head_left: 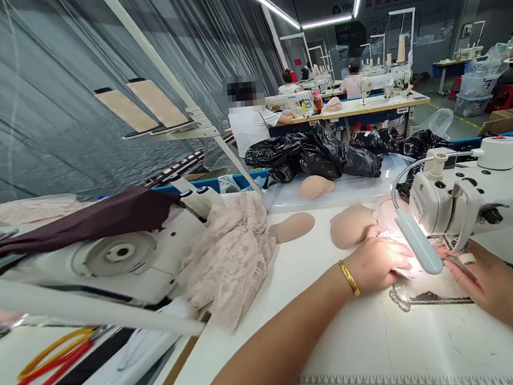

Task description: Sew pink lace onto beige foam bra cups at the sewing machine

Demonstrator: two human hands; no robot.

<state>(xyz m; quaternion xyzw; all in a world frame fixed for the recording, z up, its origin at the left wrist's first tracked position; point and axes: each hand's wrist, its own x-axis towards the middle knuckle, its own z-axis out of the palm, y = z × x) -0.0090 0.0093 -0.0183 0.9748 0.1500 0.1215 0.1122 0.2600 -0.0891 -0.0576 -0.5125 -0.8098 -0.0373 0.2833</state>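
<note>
My left hand (379, 259), with a gold bangle on its wrist, lies on a pale piece of fabric (430, 282) under the head of the white sewing machine (472, 194), fingers curled and pressing the piece down. My right hand (479, 278) rests on the same piece from the right, fingers stretched flat toward the needle. The machine's lamp (417, 241) lights the spot and hides part of both hands' fingertips. Beige foam cups (351, 225) lie just beyond my left hand.
A heap of pale lace (232, 254) and another machine (109, 259) sit to the left. Red and yellow handled scissors (47, 366) lie near the front left. Black plastic bags (320, 154) are piled behind. Other people sit at sewing tables (366, 106) farther back.
</note>
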